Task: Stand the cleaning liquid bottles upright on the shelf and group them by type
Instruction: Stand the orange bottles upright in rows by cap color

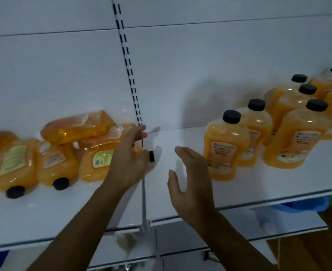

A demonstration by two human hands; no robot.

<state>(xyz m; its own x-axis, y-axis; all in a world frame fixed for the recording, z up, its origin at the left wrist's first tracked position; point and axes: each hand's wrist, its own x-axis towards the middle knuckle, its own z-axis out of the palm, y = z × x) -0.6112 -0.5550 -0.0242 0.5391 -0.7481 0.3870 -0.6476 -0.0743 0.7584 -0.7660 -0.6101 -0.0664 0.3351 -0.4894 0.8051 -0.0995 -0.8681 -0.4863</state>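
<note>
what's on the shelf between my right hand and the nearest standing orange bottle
Nothing: in the head view only a narrow strip of bare white shelf shows between the right hand and the nearest standing bottle.

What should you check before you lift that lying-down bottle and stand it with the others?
1. Left hand grips the lying bottle: ok, its fingers curl over the end near the cap.
2. Cap on the bottle: ok; whether tight, cannot tell.
3. Right hand free to help: ok, open and holding nothing.
4. Bare shelf beside the standing bottles: ok.
5. Other bottles clear of the gripped one: not ok, stacked bottles lie against it and may shift.
6. Same type as the standing ones: cannot tell, the labels are blurred.
</note>
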